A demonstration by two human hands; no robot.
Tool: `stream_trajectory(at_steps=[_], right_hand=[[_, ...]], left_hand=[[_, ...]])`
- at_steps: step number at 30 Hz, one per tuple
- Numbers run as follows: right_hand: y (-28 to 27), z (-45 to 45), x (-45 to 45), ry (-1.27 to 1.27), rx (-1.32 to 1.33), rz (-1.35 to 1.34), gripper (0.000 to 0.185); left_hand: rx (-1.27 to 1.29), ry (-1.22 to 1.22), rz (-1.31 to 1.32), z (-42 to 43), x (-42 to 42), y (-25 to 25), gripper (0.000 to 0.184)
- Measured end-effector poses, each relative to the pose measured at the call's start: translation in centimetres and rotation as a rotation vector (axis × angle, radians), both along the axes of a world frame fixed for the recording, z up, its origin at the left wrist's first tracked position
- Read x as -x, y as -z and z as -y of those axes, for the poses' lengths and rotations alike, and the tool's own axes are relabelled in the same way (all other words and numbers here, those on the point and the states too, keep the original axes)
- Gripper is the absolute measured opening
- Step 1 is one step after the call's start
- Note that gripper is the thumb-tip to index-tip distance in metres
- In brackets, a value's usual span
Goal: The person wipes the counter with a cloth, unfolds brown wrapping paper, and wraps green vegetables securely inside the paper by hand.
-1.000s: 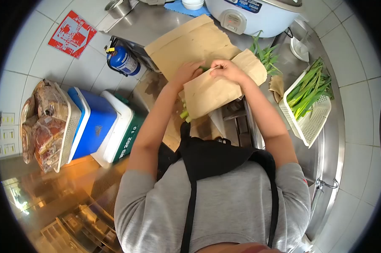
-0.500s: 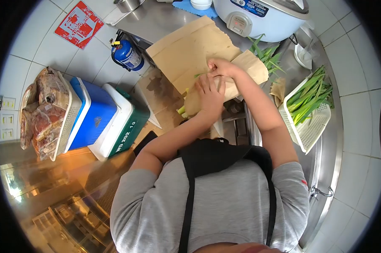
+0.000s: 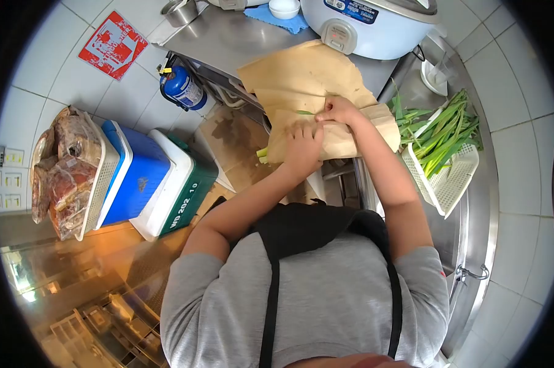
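Brown paper (image 3: 314,67) is partly folded over a bundle of green stalks (image 3: 263,154), whose pale ends stick out at the left. Leaves show at the paper's right end, and a bit of green shows at the fold. My left hand (image 3: 304,142) lies flat on the folded part with its fingers spread. Just above and right of it, my right hand (image 3: 338,112) has its fingers closed, pinching at the paper's fold. More long green leaves (image 3: 445,132) lie in a white basket (image 3: 439,190) to the right.
A rice cooker (image 3: 375,30) stands behind the paper on the steel counter (image 3: 228,46). A white bowl (image 3: 284,7) sits on a blue cloth. At the left are a fire extinguisher (image 3: 185,90), a blue cooler (image 3: 136,178), a green cooler (image 3: 188,193) and bagged meat (image 3: 75,165).
The paper and bundle have shifted right, toward the basket. My left hand, earlier at the paper's edge, has come down flat on the fold. My right hand has moved slightly right.
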State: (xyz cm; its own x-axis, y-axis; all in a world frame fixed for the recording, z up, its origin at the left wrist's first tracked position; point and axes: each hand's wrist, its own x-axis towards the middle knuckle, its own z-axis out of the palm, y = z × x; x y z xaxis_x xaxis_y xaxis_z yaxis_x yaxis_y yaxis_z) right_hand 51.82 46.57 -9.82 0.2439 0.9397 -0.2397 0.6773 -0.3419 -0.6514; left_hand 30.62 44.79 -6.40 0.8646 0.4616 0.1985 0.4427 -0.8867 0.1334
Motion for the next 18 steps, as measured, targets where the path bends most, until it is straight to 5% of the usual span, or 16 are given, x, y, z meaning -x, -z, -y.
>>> stream_trajectory(at_steps=[7,12,15,16,18], right_hand=[[-1.5,-0.5,-1.1,-0.151,-0.135,-0.203,0.036],[-9.1,3.7,0.4,-0.155,-0.315,-0.140,0.046],[-9.6,6.6,2.1,-0.466,-0.341,0.467,0.065],[-8.9,6.8,2.4,-0.479,-0.286,0.611,0.088],[-8.9,5.8,2.4,-0.511,-0.155,0.670,0.090]], left_hand=[[0.294,0.016,-0.122,-2.2,-1.4,-1.6,0.074],[0.697,0.107,-0.239,-7.4,-3.3,-0.2,0.074],[0.816,0.174,-0.176,-9.4,-3.7,0.4,0.074],[0.848,0.200,-0.143,-9.5,-3.5,0.2,0.074],[0.990,0.125,-0.106,-9.3,-3.0,-1.5,0.074]])
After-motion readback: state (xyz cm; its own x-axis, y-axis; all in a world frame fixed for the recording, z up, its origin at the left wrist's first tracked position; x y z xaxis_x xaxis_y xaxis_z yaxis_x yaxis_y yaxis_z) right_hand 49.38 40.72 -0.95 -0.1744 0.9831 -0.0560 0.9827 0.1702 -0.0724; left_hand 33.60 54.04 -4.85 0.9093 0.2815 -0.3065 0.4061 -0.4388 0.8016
